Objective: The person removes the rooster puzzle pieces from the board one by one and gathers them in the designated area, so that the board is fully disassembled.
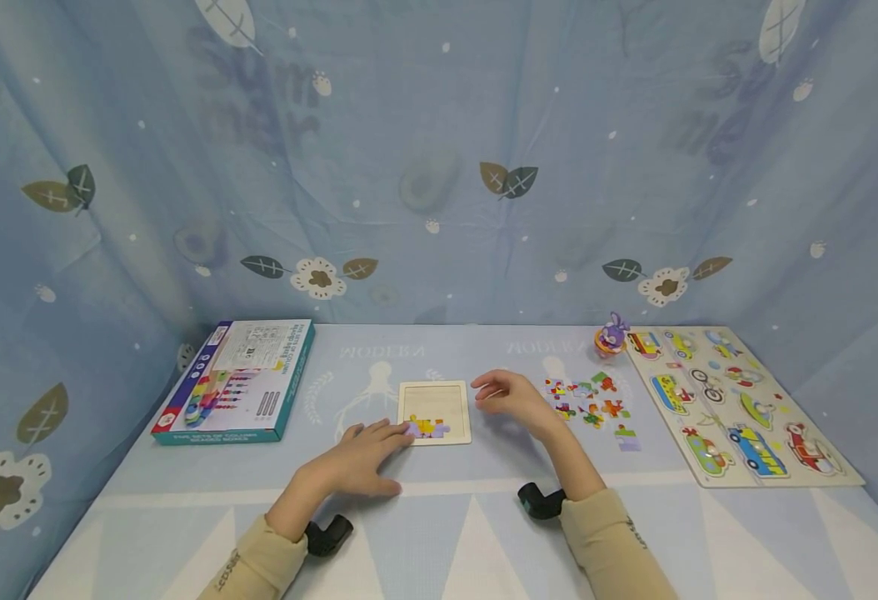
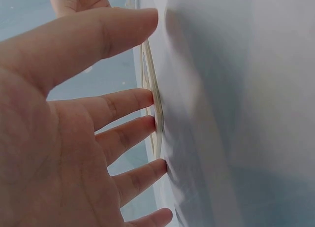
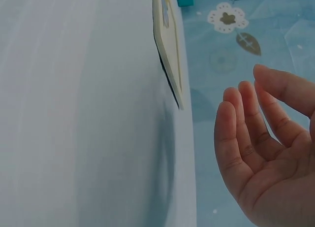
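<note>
A square wooden puzzle tray [image 1: 435, 390] lies flat in the middle of the table, with a few joined jigsaw pieces [image 1: 427, 427] along its lower left inside. My left hand [image 1: 364, 458] has its fingers spread, and the fingertips touch the tray's left edge; the left wrist view shows the thumb held apart from it. To the right of the tray my right hand [image 1: 512, 400] hovers above the table. Its fingers are loosely bent, and the right wrist view shows nothing in the palm. Loose jigsaw pieces [image 1: 592, 414] lie scattered beyond the right hand.
A boxed toy set [image 1: 238, 383] lies at the back left. A purple rabbit figure [image 1: 613, 335] stands at the back right, beside a large wooden vehicle puzzle board [image 1: 739, 408]. A patterned blue curtain [image 1: 439, 233] closes off the far side of the table.
</note>
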Tool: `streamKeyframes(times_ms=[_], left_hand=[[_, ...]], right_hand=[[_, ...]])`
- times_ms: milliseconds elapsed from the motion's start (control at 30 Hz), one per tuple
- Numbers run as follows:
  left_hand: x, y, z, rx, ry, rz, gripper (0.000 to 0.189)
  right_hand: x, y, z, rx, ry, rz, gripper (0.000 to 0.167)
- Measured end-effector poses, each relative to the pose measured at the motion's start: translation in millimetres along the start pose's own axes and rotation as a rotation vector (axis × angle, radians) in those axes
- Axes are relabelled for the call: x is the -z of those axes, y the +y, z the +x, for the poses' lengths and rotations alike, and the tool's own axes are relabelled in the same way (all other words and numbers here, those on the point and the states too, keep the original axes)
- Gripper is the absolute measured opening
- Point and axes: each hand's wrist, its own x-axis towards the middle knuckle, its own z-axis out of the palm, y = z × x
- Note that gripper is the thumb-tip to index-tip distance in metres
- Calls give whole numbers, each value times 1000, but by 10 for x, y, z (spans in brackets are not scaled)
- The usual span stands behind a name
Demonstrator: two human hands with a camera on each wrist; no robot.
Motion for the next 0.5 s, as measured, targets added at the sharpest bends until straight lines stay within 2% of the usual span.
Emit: streamKeyframes(times_ms=[233,367,500], left_hand=[[6,13,3,4,-9,-3,67],[11,15,6,13,-15,1,66],[10,6,12,19,-18,2,66]], right_hand=[[-149,-46,40,5,-16,-31,29],[-246,-80,62,-7,-21,-127,25],[-353,-120,81,-15,-75,-271,25]])
